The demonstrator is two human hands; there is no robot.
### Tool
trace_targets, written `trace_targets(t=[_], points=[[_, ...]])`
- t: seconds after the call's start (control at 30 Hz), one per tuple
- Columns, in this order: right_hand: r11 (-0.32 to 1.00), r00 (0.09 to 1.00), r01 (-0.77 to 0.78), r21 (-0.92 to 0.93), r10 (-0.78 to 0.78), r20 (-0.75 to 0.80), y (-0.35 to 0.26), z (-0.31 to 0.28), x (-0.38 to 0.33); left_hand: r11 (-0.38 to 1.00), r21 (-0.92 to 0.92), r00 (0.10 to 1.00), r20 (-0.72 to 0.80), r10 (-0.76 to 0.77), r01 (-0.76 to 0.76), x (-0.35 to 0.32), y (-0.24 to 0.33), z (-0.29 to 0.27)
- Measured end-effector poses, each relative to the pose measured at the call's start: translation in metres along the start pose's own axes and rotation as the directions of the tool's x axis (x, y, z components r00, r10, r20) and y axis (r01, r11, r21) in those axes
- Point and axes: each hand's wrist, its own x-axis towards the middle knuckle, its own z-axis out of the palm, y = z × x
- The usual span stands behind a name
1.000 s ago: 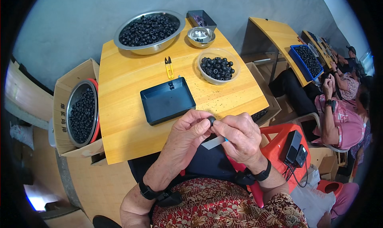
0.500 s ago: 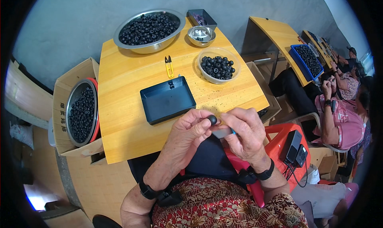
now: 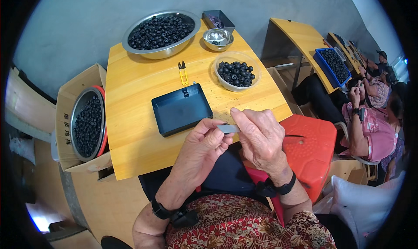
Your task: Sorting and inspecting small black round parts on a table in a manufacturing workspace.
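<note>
The small grey flat piece [image 3: 228, 128] shows only between the left hand [image 3: 204, 146] and the right hand [image 3: 260, 138]; its ends are covered by fingers, so its full shape cannot be told. Whether a dark bead sits in the left hand is hidden. The contents of the small steel bowl [image 3: 218, 38] and the dark box [image 3: 217, 19] are too small to identify. The cardboard box [image 3: 65, 118] hides the lower part of its bowl.
</note>
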Motion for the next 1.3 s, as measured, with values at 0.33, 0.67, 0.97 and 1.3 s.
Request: trace_targets(t=[0.33, 0.67, 0.97, 1.3], points=[[0.993, 0.995, -0.103, -0.050, 0.103, 0.007, 0.038, -0.012, -0.029, 0.999, 0.032, 0.996, -0.089, -0.025, 0.028, 0.001, 0.019, -0.010], [0.839, 0.882, -0.470, -0.275, 0.460, -0.106, 0.100, -0.065, -0.123, 0.946, 0.323, 0.998, -0.055, 0.007, 0.011, 0.019, 0.014, -0.002], [0.828, 0.870, -0.493, -0.269, 0.478, -0.121, 0.102, -0.069, -0.129, 0.555, 0.828, 0.937, -0.124, 0.326, -0.083, 0.051, 0.086, -0.071], [0.642, 0.779, -0.597, -0.481, 0.607, -0.158, 0.142, -0.098, -0.176, 0.177, 0.984, 0.877, -0.113, 0.468, 0.032, 0.079, 0.130, -0.128]])
